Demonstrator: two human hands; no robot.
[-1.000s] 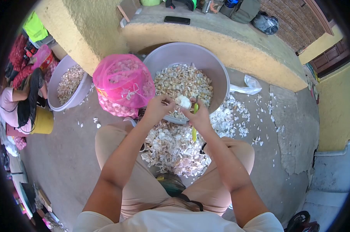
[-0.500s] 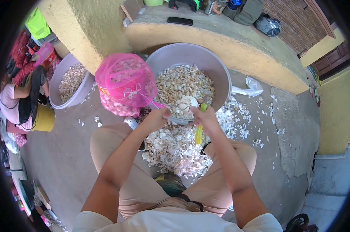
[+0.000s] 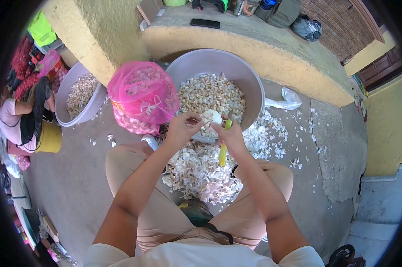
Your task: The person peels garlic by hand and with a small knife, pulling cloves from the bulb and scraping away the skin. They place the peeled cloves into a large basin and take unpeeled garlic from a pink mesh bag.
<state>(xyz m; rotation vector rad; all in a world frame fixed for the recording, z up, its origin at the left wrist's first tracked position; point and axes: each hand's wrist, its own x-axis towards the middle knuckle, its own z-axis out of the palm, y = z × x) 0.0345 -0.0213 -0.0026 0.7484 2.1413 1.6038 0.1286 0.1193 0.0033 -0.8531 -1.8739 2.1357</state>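
Observation:
My left hand [image 3: 182, 128] and my right hand [image 3: 228, 135] meet over the near rim of a big grey basin [image 3: 247, 78] filled with peeled garlic cloves [image 3: 210, 93]. Between the fingertips of both hands is a white garlic bulb [image 3: 211, 117]. A yellow-green handled knife [image 3: 223, 149] is gripped in my right hand too, its handle pointing down toward my knees. Below my hands a heap of papery garlic skins [image 3: 196, 171] lies on the floor between my legs.
A pink mesh sack of garlic [image 3: 141, 95] stands left of the basin. A second grey basin [image 3: 78, 95] sits further left, beside a seated person [image 3: 21, 115] and a yellow bucket [image 3: 50, 139]. A yellow ledge [image 3: 254, 42] with a phone [image 3: 205, 23] runs behind.
Half a second ago my hands were lower at the basin's rim with the bulb resting on the cloves; both have since risen and closed together on the bulb.

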